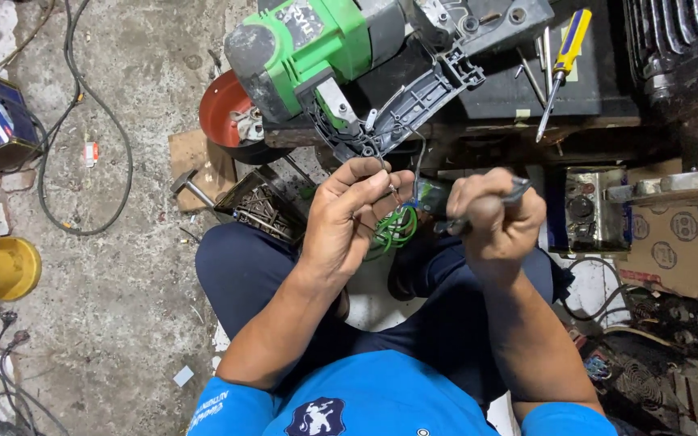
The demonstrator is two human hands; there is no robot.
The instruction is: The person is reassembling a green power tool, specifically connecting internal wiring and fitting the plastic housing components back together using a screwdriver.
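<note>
A green and grey power tool (317, 48) lies on a dark bench, its opened grey handle shell (401, 109) pointing toward me. Thin wires run from the shell down to a small switch part (427, 196) with a bundle of green wires (393, 228) hanging below. My left hand (349, 218) pinches the wires just beside that part. My right hand (490, 218) is closed around a slim dark-handled tool (519, 188) whose tip meets the switch part.
A yellow and blue screwdriver (563, 60) lies on the bench at the right. A red bowl-shaped part (221, 109), a hammer (187, 186) and a wire crate (264, 202) sit on the floor at the left. A cardboard box (684, 246) stands at the right.
</note>
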